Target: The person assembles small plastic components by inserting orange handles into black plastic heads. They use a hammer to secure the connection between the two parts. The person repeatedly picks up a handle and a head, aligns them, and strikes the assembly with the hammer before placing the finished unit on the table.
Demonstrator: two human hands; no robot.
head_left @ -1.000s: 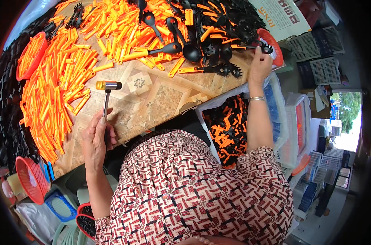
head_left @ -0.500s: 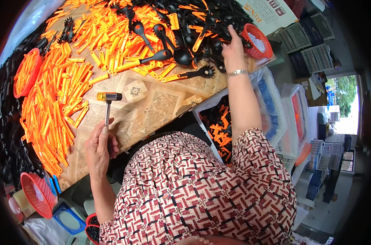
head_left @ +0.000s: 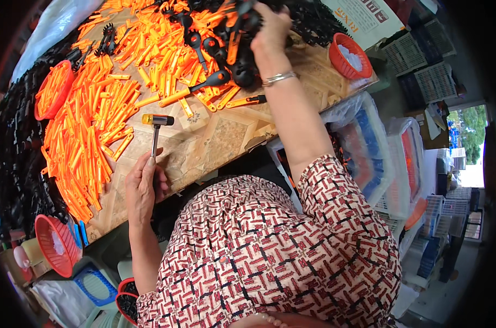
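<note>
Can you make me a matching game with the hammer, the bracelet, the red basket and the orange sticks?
Things:
1 small hammer
2 silver bracelet
3 red basket
4 orange handles

Places:
A spread in a heap over the table's left part
B on the right wrist
C held in the left hand
D at the table's far right corner

Pairs: 1-C, 2-B, 3-D, 4-A

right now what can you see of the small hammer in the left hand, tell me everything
The small hammer has a short crosswise head, yellow at one end and black through the rest, on a thin pale metal-looking shaft. The left hand grips the lower end of the shaft, so the grip itself is hidden. The head sits at the far end, over a bare patch of the patterned tabletop, beside the pile of orange handles. Whether the head touches the table cannot be told.
</note>
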